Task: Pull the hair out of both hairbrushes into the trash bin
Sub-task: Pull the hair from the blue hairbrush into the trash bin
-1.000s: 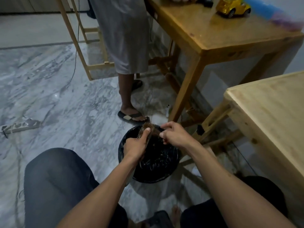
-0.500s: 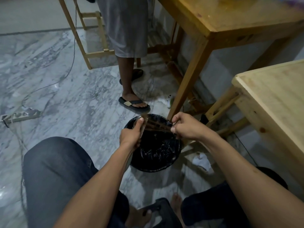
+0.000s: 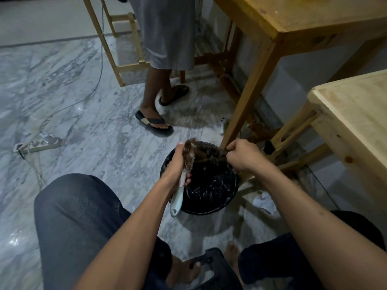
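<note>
My left hand [image 3: 174, 168] grips a pale hairbrush [image 3: 181, 185] over the left rim of the black trash bin [image 3: 209, 204], which is lined with a black bag. The brush's handle points down toward me, and its bristled head faces right with brown hair [image 3: 206, 154] tangled in it. My right hand [image 3: 240, 156] is closed on strands of that hair, stretched from the brush across the bin's far side. A second hairbrush is not in view.
A person in a grey garment and sandals [image 3: 155, 122] stands just beyond the bin. One wooden table leg [image 3: 247, 97] comes down beside the bin, and a paler table [image 3: 351, 122] is at right. A power strip [image 3: 37, 144] and cable lie on the marble floor.
My right hand has drawn the hair out to the right, away from the brush, stretching the strands over the bin. The camera has tilted down, and the brush handle now shows.
</note>
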